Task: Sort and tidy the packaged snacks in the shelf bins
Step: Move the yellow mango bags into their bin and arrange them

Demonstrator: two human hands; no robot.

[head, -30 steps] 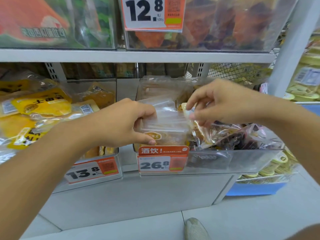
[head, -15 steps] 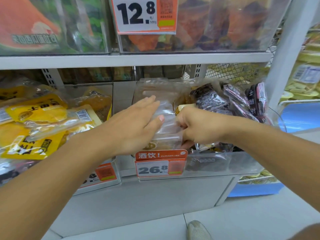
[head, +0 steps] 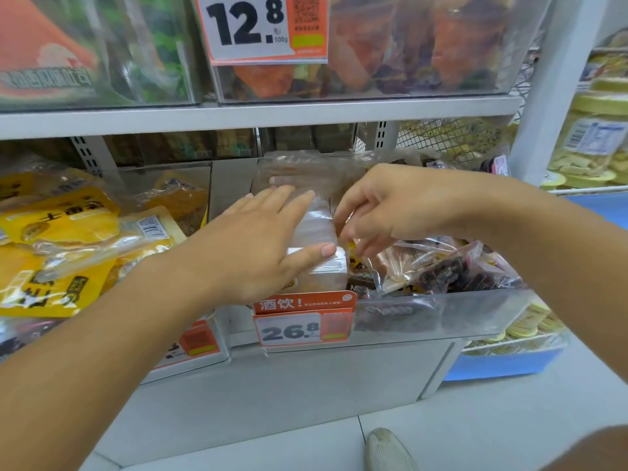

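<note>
Nearest you, the clear plastic shelf bin (head: 475, 311) carried its orange 26.8 price tag (head: 304, 319). Your left hand (head: 258, 246) lay flat, fingers straight, on the stack of clear snack packets (head: 321, 229) inside; your right hand (head: 384, 205) hovered beside it, fingers loosely curled, gripping nothing.

The left grip (head: 261, 246) is lying flat, fingers straight, pressing on a stack of clear snack packets (head: 317, 232) standing in the clear bin (head: 475, 311). Just to its right, the right grip (head: 380, 212) is hovering with fingers loosely curled, its fingertips (head: 350, 236) touching the stack's edge. Under the right grip, dark packets (head: 452, 270) are lying jumbled. Beyond the left grip's wrist, yellow packets (head: 61, 219) are piling up.
</note>
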